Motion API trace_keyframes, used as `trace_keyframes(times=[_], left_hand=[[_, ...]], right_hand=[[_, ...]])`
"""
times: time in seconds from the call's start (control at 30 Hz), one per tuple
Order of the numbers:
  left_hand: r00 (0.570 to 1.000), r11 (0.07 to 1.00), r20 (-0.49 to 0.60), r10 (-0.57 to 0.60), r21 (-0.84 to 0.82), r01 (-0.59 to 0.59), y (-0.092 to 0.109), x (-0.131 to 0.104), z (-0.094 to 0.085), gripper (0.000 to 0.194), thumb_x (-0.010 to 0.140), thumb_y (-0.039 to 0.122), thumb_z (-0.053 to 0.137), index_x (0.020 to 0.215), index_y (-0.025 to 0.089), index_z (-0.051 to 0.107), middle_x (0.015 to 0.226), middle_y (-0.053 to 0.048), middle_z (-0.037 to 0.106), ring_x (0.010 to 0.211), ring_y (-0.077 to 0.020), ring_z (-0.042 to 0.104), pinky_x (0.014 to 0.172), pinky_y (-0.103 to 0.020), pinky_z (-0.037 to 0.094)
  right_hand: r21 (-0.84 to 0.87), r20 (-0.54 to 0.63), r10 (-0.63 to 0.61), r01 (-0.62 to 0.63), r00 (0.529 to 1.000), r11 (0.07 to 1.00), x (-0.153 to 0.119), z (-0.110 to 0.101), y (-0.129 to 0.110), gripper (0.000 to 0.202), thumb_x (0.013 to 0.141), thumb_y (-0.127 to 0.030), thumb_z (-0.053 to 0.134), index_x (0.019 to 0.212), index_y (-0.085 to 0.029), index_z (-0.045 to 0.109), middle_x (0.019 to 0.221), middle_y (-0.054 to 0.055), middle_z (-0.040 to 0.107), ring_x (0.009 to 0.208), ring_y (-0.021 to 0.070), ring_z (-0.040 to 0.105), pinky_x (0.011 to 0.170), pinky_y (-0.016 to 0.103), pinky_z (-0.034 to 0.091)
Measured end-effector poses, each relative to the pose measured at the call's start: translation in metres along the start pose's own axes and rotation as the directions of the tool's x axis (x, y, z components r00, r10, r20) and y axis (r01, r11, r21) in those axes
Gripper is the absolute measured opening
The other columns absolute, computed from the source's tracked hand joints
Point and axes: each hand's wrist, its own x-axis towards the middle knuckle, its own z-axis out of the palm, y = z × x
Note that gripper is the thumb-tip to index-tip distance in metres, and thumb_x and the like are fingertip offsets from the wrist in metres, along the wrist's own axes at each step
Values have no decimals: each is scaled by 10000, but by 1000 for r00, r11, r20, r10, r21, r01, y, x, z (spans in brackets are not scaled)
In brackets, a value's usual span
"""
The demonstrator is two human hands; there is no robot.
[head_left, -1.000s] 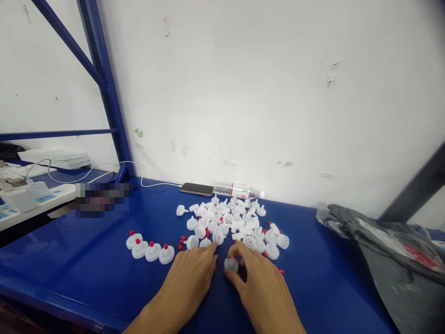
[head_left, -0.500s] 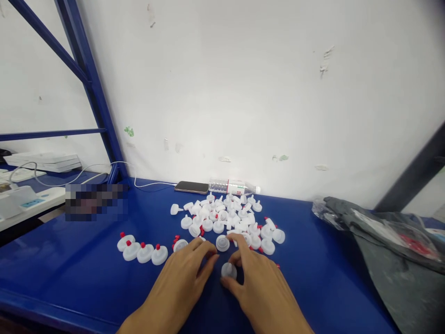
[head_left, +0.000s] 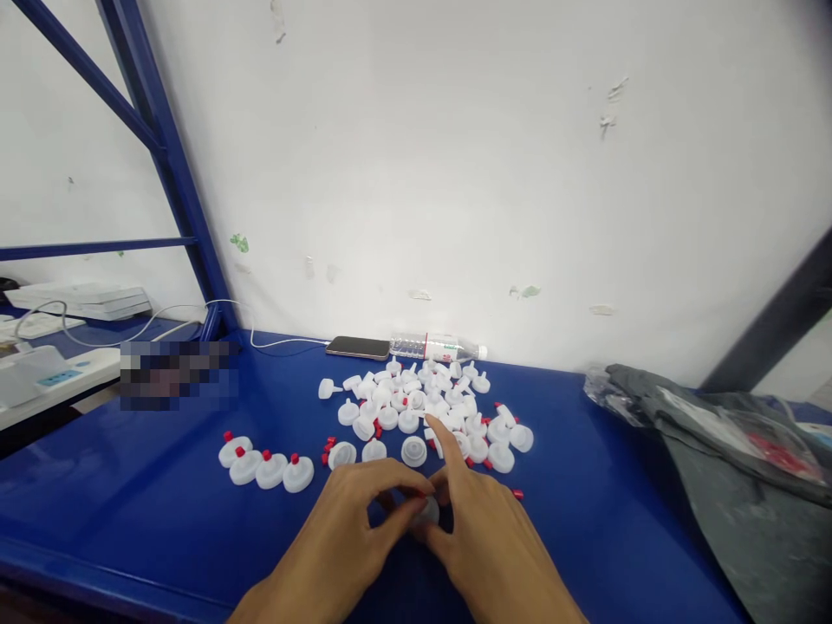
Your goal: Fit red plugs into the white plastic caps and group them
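My right hand (head_left: 484, 529) grips a white nozzle cap (head_left: 429, 513) low over the table, thumb and fingers around its rim. My left hand (head_left: 364, 507) pinches a small red tip cap (head_left: 422, 497) at the top of that nozzle; only a sliver of red shows between the fingers. Just beyond my hands, an upturned white cap (head_left: 414, 451) lies near the heap of white nozzle caps (head_left: 408, 422). Several nozzle caps with red tips (head_left: 297, 474) stand in a row on the left.
Loose red tips (head_left: 517, 495) lie around the heap on the blue table (head_left: 162, 511). A phone (head_left: 357, 347) on a cable and a plastic bottle (head_left: 442, 347) rest against the wall. Grey plastic bags (head_left: 728, 468) cover the right side; a power strip (head_left: 84, 368) is far left.
My left hand has moved right and its fingers now meet the nozzle cap in my right hand. The right hand keeps its hold on the cap, with little movement.
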Motion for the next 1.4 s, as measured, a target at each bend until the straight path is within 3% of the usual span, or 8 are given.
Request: trace_keyframes(times=[0.27,0.47,0.57,0.7,0.87,1.03,1.23,1.4], left_hand=[[997,997,7,73,39,-73,-2,1,6,312,934,115,598,1009,342,798,952,75,783,837,-102,711,752,-182,500],[998,991,61,-4,133,-4,-5,-1,6,263,916,122,608,963,307,789,951,62,772,843,-114,695,767,-211,470],[994,941,66,-83,335,56,-4,-4,-6,246,880,104,600,928,268,777,946,23,740,841,-141,668,735,-244,441],[969,777,15,-246,601,188,0,-5,-39,207,892,170,578,909,250,768,945,-16,732,813,-191,650,733,-300,416],[924,599,-126,-360,728,333,-1,-7,-84,223,905,269,529,872,267,750,915,-27,758,856,-252,672,717,-332,385],[894,516,-204,-399,756,403,-11,-11,-106,260,886,321,480,860,281,735,943,-39,767,891,-299,689,688,-349,374],[908,559,-203,-365,733,389,-22,-9,-111,321,872,334,465,1016,296,750,1009,-50,778,943,-332,708,717,-381,424],[936,560,-191,-297,759,332,-34,-11,-113,410,865,392,510,1185,256,727,1190,-103,739,1096,-363,678,881,-466,477]], right_hand=[[-54,75,28,-24,997,998,1,-6,-6,973,792,-40,686,1635,-275,260,1036,35,788,970,314,759,770,406,578],[-32,129,46,-42,991,999,0,-8,-8,923,790,-62,716,1604,-315,365,1127,14,778,1021,296,745,823,395,567],[8,195,70,-73,978,997,-2,-16,-10,982,754,-117,790,1601,-369,361,1186,-4,761,1075,284,726,873,391,553],[-23,213,130,-128,968,991,-5,-29,-8,943,762,-207,819,1582,-395,394,1195,1,757,1096,296,712,914,429,533],[-153,96,263,-247,960,957,-7,-49,5,500,876,-304,737,1350,-433,640,1039,-31,787,976,300,743,866,448,528],[-245,-96,393,-404,915,881,-15,-73,35,207,930,-362,657,1118,-417,725,963,-45,787,861,292,759,726,396,514],[-258,-176,301,-339,937,905,-16,-76,63,160,898,-391,688,1049,-397,740,922,-41,783,739,271,760,620,359,499],[-269,-163,160,-200,974,942,0,-57,42,251,885,-254,739,1108,-368,752,970,-11,790,815,282,772,670,372,564]])
